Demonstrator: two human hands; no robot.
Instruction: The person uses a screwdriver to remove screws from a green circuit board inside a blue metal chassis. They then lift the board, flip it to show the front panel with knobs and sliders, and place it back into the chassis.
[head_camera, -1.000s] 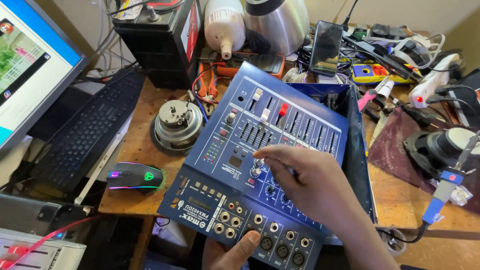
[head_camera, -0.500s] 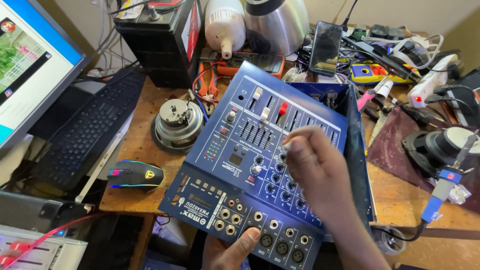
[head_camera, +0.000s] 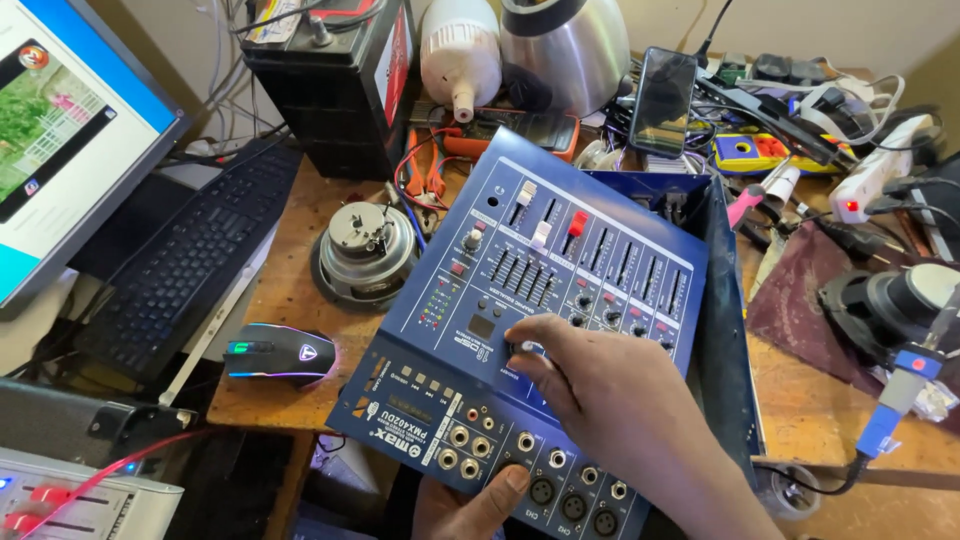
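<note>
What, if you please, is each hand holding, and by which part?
The left hand grips the blue audio mixer by its near edge; the right hand pinches a knob on its panel.

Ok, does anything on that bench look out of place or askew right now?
Yes. The blue mixer panel sits tilted, propped off its open blue case, not seated flat. The right hand pinches a knob while the left hand steadies its front edge. A bare speaker driver lies loose beside it.

Blue mixer panel (head_camera: 560, 300), one red fader cap; black keyboard (head_camera: 190, 270); yellow multimeter (head_camera: 752, 152).
</note>
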